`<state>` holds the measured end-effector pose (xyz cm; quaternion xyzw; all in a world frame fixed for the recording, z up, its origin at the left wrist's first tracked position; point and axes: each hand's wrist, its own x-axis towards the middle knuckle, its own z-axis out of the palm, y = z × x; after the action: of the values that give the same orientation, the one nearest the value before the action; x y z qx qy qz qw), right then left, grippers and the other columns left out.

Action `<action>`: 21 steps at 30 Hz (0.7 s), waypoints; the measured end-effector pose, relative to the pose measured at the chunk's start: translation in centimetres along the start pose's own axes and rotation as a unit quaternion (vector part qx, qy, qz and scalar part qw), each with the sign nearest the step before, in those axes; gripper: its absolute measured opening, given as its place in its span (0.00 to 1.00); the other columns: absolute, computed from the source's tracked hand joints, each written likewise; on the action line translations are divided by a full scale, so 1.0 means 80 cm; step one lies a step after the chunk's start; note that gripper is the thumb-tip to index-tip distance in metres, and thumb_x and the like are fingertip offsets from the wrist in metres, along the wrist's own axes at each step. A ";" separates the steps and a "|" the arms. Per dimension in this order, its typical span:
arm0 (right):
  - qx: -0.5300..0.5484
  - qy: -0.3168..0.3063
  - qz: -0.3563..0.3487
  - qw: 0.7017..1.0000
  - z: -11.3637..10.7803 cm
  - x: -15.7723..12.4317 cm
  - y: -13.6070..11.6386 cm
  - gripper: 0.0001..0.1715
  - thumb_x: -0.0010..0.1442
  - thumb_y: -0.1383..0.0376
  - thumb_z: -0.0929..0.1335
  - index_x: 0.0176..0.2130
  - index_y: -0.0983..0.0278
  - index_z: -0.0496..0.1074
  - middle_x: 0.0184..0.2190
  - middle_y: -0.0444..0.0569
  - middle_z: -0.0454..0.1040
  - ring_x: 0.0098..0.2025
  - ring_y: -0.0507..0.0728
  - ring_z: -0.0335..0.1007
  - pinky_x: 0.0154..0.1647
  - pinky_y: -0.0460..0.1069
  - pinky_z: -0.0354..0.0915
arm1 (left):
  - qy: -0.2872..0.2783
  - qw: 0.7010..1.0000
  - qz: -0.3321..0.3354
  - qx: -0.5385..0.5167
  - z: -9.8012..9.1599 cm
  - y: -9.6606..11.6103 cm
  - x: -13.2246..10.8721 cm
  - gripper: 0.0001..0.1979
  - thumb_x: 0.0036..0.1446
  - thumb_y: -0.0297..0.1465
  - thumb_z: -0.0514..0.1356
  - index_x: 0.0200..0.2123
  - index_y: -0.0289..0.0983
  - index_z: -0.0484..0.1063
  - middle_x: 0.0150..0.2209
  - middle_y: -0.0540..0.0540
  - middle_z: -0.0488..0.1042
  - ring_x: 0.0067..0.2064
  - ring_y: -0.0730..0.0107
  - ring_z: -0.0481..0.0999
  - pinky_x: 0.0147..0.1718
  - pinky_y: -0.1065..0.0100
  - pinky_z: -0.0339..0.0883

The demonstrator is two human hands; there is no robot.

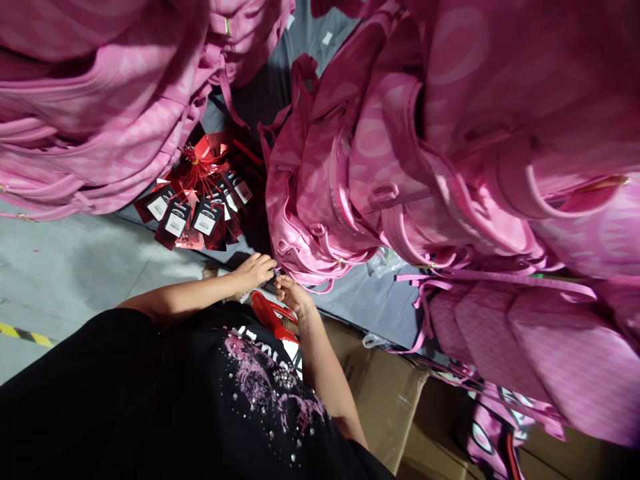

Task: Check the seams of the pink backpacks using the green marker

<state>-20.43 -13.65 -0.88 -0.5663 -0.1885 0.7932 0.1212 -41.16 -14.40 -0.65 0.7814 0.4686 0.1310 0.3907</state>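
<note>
Pink fabric backpack with a paler printed pattern [287, 207]: at the left end of a packed row, its lower end by the near edge of the dark grey surface [357, 297], just beside both hands.
Left hand [256, 272]: fingers bent and close together, tips meeting near the backpack's lower end; whether they grip it is too small to tell.
Right hand [294, 295]: fingers curled, thumb side toward the left hand, a narrow gap between the two; a tiny dark bit shows there, but I cannot tell what it is or which hand holds it.
Row to the right: more pink patterned backpacks [390, 167], leaning against one another.
Left side: a stack of pink fabric bags [100, 140] with looped handles.
Tags: black-and-red card tags with white barcode labels [207, 217], fanned out on the surface between stack and row, their thin red strings [197, 163] gathered together.
Below the hands: a red object with a ribbed brown part [270, 313], partly covered by the right forearm and the black shirt with purple print and rhinestones [280, 380].
Under the surface: a brown cardboard box [380, 380].
</note>
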 end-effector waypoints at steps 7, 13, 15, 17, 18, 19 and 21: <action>0.011 0.028 -0.036 0.999 0.011 0.009 0.015 0.13 0.69 0.58 0.68 0.39 0.68 0.71 0.27 0.39 0.69 0.22 0.45 0.61 0.21 0.41 0.62 | -0.028 0.996 -0.072 0.036 0.009 0.002 0.003 0.13 0.67 0.37 0.59 0.47 0.34 0.72 0.42 0.46 0.75 0.43 0.68 0.76 0.45 0.59 0.73; 0.026 0.030 -0.046 0.998 0.012 0.005 0.014 0.14 0.69 0.58 0.68 0.38 0.68 0.71 0.27 0.39 0.68 0.21 0.44 0.60 0.21 0.41 0.61 | -0.044 0.997 -0.068 -0.016 0.013 -0.002 0.004 0.13 0.67 0.37 0.59 0.47 0.34 0.73 0.43 0.46 0.76 0.43 0.69 0.77 0.45 0.60 0.75; 0.036 0.024 -0.046 0.998 0.011 0.000 0.010 0.13 0.68 0.59 0.68 0.38 0.68 0.70 0.27 0.39 0.68 0.21 0.44 0.60 0.21 0.41 0.61 | -0.058 0.996 -0.048 -0.043 0.015 -0.003 0.000 0.12 0.66 0.37 0.59 0.46 0.34 0.73 0.43 0.46 0.76 0.43 0.69 0.77 0.46 0.60 0.75; 0.045 0.018 -0.047 0.998 0.011 -0.003 0.008 0.12 0.68 0.60 0.68 0.37 0.68 0.70 0.27 0.39 0.68 0.22 0.45 0.61 0.21 0.41 0.61 | -0.069 0.995 -0.030 -0.069 0.017 -0.004 -0.004 0.11 0.66 0.36 0.60 0.44 0.34 0.74 0.42 0.46 0.76 0.43 0.69 0.77 0.46 0.60 0.75; 0.048 0.016 -0.048 0.998 0.012 -0.004 0.007 0.12 0.68 0.60 0.68 0.37 0.68 0.70 0.27 0.39 0.68 0.22 0.45 0.61 0.21 0.41 0.62 | -0.070 0.994 -0.024 -0.082 0.018 -0.003 -0.005 0.11 0.66 0.36 0.60 0.44 0.33 0.74 0.42 0.46 0.76 0.43 0.69 0.77 0.46 0.60 0.75; 0.051 0.014 -0.048 0.997 0.013 -0.005 0.006 0.12 0.68 0.61 0.68 0.36 0.68 0.70 0.27 0.39 0.68 0.22 0.45 0.62 0.22 0.41 0.62 | -0.068 0.993 -0.022 -0.094 0.019 -0.003 -0.006 0.11 0.66 0.36 0.60 0.43 0.33 0.74 0.42 0.46 0.76 0.43 0.69 0.77 0.47 0.60 0.75; 0.055 0.012 -0.050 0.997 0.014 -0.006 0.004 0.12 0.68 0.61 0.69 0.36 0.68 0.70 0.27 0.39 0.69 0.23 0.45 0.63 0.23 0.41 0.63 | -0.051 0.991 -0.028 -0.116 0.021 -0.002 -0.006 0.10 0.66 0.36 0.60 0.42 0.34 0.74 0.44 0.45 0.76 0.45 0.69 0.77 0.48 0.59 0.74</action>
<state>-21.34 -14.34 -0.33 -0.5579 -0.1711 0.7885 0.1942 -40.51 -15.57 -1.81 0.7226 0.4516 0.1336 0.5060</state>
